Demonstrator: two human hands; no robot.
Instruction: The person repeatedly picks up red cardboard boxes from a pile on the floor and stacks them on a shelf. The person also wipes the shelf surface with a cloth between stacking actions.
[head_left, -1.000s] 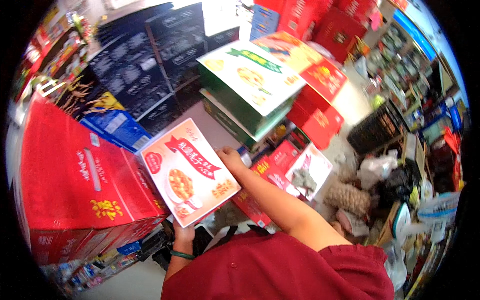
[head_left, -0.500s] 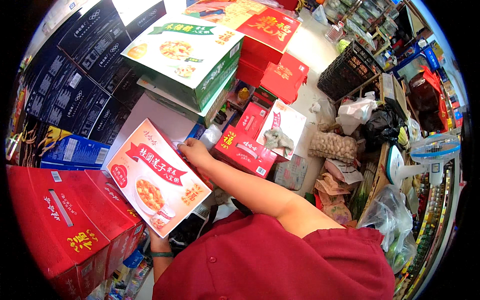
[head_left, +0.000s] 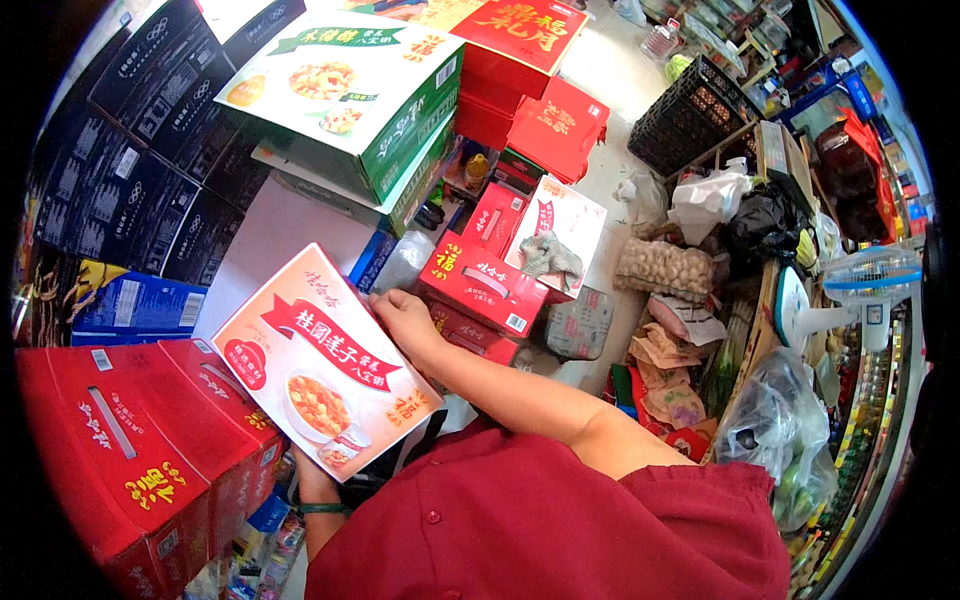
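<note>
A white and pink carton (head_left: 262,322) of porridge with a red banner and a pictured bowl is held up tilted in front of me. My right hand (head_left: 405,322) grips its right edge, fingers curled at the side. My left hand (head_left: 312,480) reaches up to the carton's lower corner; its fingers are hidden behind the carton, and a green band circles the wrist. Close to the carton on the left stand red cartons (head_left: 100,440) with handle slots. Beyond it is a white surface (head_left: 290,225) with a green and white carton (head_left: 390,140) stacked on another.
Dark blue cartons (head_left: 130,190) rise at far left. Red boxes (head_left: 485,280) and a white carton (head_left: 590,225) bearing a grey cloth (head_left: 550,258) stand right of my right hand. Farther right are a black crate (head_left: 690,120), a mesh sack (head_left: 665,268), plastic bags and a fan (head_left: 870,275).
The carton has shifted slightly right and toward me with both hands still at it. My view has moved a little, so the surrounding stacks appear farther left.
</note>
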